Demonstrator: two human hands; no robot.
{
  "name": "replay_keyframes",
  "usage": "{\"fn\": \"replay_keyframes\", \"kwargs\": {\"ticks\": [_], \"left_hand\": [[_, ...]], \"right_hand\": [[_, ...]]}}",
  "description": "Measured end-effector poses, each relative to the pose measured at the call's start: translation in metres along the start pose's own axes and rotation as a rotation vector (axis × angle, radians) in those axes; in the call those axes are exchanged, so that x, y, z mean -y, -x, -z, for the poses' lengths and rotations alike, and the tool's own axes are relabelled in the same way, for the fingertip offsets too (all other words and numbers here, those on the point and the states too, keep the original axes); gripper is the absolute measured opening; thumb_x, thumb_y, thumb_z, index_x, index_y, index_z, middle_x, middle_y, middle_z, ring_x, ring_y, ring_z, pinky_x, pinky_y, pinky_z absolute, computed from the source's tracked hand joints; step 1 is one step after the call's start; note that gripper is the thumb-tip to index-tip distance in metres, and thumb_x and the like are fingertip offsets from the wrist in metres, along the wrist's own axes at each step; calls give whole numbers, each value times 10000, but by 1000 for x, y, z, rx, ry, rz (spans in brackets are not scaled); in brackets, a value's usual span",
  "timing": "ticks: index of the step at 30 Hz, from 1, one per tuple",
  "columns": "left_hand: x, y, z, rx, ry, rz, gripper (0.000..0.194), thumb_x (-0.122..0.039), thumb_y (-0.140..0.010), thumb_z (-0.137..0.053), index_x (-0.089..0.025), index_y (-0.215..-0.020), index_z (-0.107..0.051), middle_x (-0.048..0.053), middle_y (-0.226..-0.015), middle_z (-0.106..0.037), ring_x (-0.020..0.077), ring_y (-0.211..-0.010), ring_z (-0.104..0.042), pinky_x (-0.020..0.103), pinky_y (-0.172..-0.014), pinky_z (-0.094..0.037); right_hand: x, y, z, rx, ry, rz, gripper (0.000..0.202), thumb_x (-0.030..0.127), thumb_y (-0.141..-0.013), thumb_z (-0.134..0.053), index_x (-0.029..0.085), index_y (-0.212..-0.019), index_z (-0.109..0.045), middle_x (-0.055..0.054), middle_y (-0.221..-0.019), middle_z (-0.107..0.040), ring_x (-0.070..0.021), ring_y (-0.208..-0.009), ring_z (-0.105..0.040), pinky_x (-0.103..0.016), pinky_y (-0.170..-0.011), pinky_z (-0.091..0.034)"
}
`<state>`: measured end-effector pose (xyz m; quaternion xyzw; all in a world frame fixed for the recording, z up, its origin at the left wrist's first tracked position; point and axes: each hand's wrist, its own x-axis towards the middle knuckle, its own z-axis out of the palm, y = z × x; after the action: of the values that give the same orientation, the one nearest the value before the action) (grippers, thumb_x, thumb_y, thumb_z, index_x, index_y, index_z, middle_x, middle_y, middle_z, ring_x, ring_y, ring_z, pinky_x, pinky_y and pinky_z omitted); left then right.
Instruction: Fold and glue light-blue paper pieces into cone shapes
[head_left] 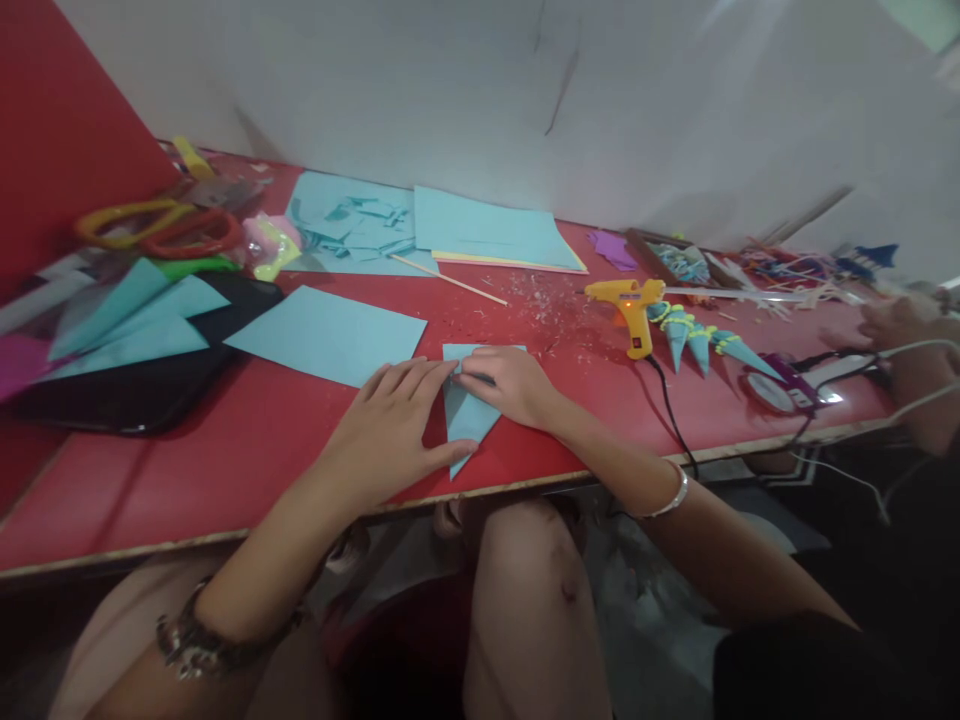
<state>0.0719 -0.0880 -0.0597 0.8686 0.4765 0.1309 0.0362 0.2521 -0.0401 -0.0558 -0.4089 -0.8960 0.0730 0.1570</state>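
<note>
A folded light-blue paper [466, 410] with a pointed lower end lies near the front edge of the red table. My left hand [394, 425] rests along its left side, fingers stretched and the thumb across the lower part. On the upper right of the same paper, my right hand [517, 385] has its fingers bent together, pressing on the paper. Whether its fingertips pinch a layer is hidden. Just behind my left hand lies a flat light-blue sheet [330, 335].
A yellow glue gun [634, 310] stands right, its black cord crossing the front edge. Decorated blue cones [699, 345] lie beside it. Scissors [161, 228] and folded blue cones [127, 325] lie left. Behind are paper scraps [360, 225], stacked sheets [487, 225] and a stick [469, 287].
</note>
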Motion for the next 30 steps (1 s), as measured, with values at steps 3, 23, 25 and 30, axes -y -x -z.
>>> {"fn": "replay_keyframes", "kwargs": {"ticks": [3, 23, 25, 30], "left_hand": [[0, 0, 1, 18, 0, 15, 716, -568, -767, -507, -147, -1327, -359, 141, -1340, -468, 306, -1239, -394, 467, -1022, -302], [-3, 12, 2, -57, 18, 52, 726, -549, -758, -512, -132, -1329, -343, 165, -1332, -414, 334, -1176, -421, 485, -953, -385], [-3, 12, 2, -52, 23, 50, 726, -552, -757, -511, -121, -1319, -354, 169, -1326, -420, 331, -1179, -421, 477, -956, -385], [-4, 12, 3, -72, 17, 36, 665, -551, -731, -535, -142, -1242, -417, 158, -1317, -433, 326, -1194, -418, 489, -1005, -329]], "right_hand": [[1, 0, 0, 7, 6, -6, 263, 280, -899, -454, 155, -708, -584, -12, -690, -542, -129, -667, -474, -240, -585, -251], [1, -3, 2, 44, 18, 5, 274, 263, -909, -425, 154, -690, -548, -23, -702, -546, -136, -686, -475, -240, -601, -260], [1, -3, 2, 46, 8, 5, 272, 264, -909, -421, 155, -691, -542, -24, -703, -542, -138, -691, -474, -239, -606, -266], [1, -2, 3, 43, -26, -21, 263, 281, -897, -448, 154, -679, -526, -21, -691, -532, -137, -688, -478, -239, -611, -276]]}}
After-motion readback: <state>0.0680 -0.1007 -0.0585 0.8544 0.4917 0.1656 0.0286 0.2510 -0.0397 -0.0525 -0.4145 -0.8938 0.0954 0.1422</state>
